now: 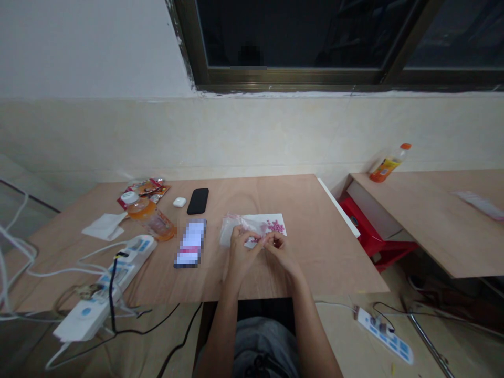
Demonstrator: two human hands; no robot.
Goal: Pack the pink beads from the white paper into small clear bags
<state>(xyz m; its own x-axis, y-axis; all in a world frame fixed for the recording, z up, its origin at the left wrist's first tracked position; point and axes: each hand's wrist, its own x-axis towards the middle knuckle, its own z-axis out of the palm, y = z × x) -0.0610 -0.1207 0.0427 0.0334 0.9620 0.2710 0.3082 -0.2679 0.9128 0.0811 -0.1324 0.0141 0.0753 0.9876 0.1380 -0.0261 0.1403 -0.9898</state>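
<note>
Many pink beads (275, 226) lay loosely grouped on a sheet of white paper (275, 216), near the middle of the wooden table (334, 252). The left hand (244, 245) and right hand (279, 251) met over the paper's near edge, fingertips pinched close together; whatever they grasped was too small to tell. A clear plastic bag (227, 232) overlapped the paper's left part, beside the left hand. Farther left lay a lit phone (191, 244), a black phone (198, 201) and a small white case (179, 202). Beyond them were an orange drink bottle (151, 218), tilted in view, crumpled wrappers (155, 190) and a power strip (128, 265).
</note>
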